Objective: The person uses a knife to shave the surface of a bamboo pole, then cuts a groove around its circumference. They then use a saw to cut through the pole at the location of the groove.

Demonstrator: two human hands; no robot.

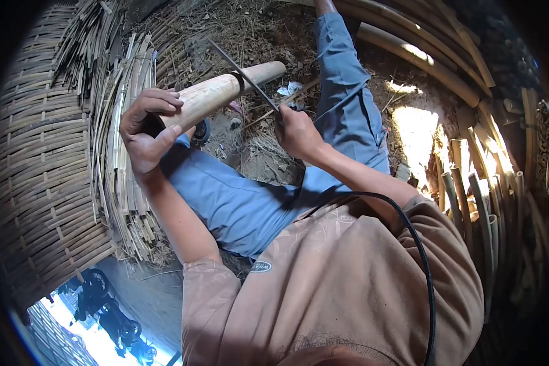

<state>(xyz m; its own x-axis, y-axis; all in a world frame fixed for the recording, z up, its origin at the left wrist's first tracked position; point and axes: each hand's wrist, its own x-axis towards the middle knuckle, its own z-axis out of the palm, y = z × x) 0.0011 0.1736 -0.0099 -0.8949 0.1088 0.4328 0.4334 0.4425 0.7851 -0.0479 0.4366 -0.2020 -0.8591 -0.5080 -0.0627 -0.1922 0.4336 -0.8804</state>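
A thick, pale bamboo piece (210, 96) slants up to the right above my blue-trousered legs, with a dark ring around it towards its far end. My left hand (147, 131) grips its near end, fingers over the top and thumb along the lower side. In my right hand (299, 131) is a long-bladed knife (259, 91), its handle mostly hidden in my fist. The narrow blade crosses the bamboo close to the dark ring, its tip pointing up and left past the bamboo.
A woven bamboo panel (36, 158) fills the left side, beside a bundle of split strips (119, 140). Bamboo poles (421, 52) lie at the upper right, and cut lengths (488, 207) stand at the right. A black cable (418, 238) runs over my shirt.
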